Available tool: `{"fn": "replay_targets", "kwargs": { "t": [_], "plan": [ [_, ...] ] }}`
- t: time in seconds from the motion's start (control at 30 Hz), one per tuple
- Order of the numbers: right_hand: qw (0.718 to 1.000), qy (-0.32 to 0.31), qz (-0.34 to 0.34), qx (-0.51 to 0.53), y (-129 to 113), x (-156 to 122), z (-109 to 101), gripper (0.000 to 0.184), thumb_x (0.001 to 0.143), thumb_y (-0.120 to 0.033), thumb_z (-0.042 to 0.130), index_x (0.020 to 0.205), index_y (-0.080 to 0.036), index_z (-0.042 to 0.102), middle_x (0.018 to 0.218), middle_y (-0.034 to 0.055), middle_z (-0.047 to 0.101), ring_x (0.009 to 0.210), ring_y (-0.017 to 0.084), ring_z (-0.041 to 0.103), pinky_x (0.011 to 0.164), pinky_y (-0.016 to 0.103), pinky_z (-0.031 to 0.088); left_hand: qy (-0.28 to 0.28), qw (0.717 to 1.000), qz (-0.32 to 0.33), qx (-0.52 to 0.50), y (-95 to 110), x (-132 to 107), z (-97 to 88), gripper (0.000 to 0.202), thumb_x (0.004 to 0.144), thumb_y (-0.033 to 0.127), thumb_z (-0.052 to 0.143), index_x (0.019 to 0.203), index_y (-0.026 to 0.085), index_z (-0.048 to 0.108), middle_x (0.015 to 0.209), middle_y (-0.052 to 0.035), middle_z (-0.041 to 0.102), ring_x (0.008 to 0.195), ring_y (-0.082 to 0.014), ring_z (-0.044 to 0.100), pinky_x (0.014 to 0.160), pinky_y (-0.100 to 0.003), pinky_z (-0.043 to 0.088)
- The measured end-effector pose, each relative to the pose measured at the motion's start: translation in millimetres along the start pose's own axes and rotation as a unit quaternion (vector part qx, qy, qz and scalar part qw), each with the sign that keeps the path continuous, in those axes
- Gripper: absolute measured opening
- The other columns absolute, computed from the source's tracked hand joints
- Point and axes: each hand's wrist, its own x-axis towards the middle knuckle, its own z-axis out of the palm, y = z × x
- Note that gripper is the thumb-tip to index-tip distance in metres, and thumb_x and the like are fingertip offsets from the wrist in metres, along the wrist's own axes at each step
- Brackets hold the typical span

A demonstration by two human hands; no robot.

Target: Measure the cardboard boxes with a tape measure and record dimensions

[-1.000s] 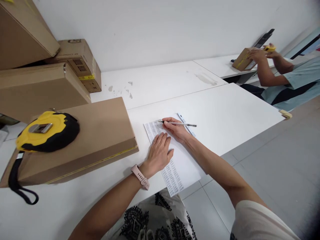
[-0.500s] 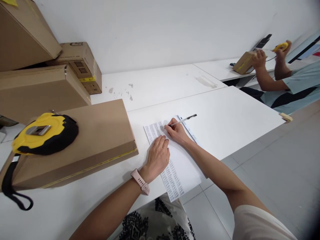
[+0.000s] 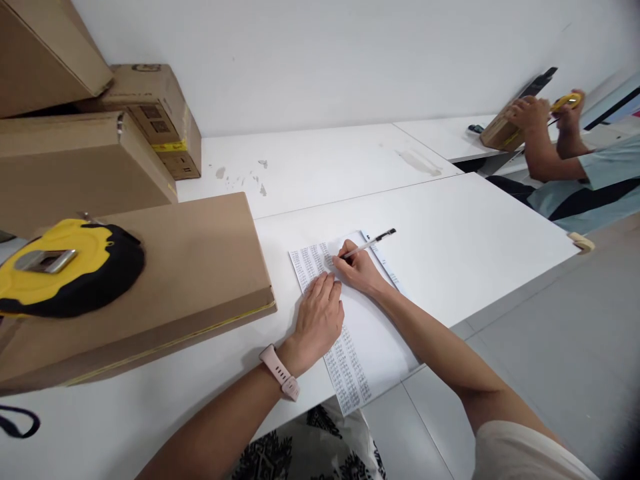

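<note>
Past a pale pink wrist strap (image 3: 280,372), the left hand (image 3: 320,313) lies flat, fingers stretched out and gripping nothing, pressing on a thin white sheet (image 3: 373,337) of dense small print that overhangs the near edge of the smooth white table (image 3: 450,227). Just beyond it the right hand (image 3: 359,270) has its fingers pinched shut around a slim silvery pen (image 3: 371,243), tip on the sheet. Left of them a flat cardboard box (image 3: 200,267) carries a rounded yellow-and-black tape measure (image 3: 65,267); far right, a co-worker's hands (image 3: 533,112) hold another carton.

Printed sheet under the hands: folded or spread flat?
Spread flat. The sheet lies on the table, left hand palm-down on it, right hand holding the pen tip to it.
</note>
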Motion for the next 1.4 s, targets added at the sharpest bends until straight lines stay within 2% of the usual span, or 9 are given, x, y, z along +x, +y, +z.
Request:
{"fn": "replay_targets", "kwargs": {
  "t": [0.17, 0.7, 1.4],
  "plan": [
    [1.000, 0.008, 0.002, -0.003, 1.3, 0.5, 0.3, 0.022, 0.086, -0.033, 0.061, 0.075, -0.024, 0.044, 0.056, -0.0070, 0.038, 0.054, 0.012, 0.035, 0.053, 0.029, 0.026, -0.007, 1.000, 0.003, 0.005, 0.4, 0.3, 0.0, 0.035, 0.097, 0.014, 0.044, 0.127, 0.003, 0.058, 0.138, -0.0230, 0.062, 0.135, -0.0336, 0.053, 0.115, -0.049, 0.043],
    [1.000, -0.002, -0.003, 0.012, 3.2, 0.8, 2.0, 0.025, 0.086, -0.038, 0.063, 0.075, -0.024, 0.045, 0.057, -0.0068, 0.039, 0.054, 0.012, 0.035, 0.054, 0.029, 0.026, -0.009, 1.000, -0.007, -0.017, 1.5, 0.6, 0.0, 0.035, 0.097, 0.014, 0.041, 0.127, 0.007, 0.057, 0.140, -0.0231, 0.060, 0.138, -0.0327, 0.051, 0.115, -0.053, 0.043],
    [1.000, 0.016, 0.002, 0.000, -2.0, 1.7, 1.1, 0.022, 0.083, -0.032, 0.062, 0.073, -0.024, 0.044, 0.056, -0.0069, 0.038, 0.055, 0.012, 0.035, 0.055, 0.030, 0.027, -0.011, 1.000, 0.000, -0.003, 1.4, 1.2, -1.3, 0.035, 0.097, 0.014, 0.044, 0.128, 0.004, 0.057, 0.139, -0.0230, 0.061, 0.137, -0.0332, 0.052, 0.115, -0.050, 0.043]
  ]
}}
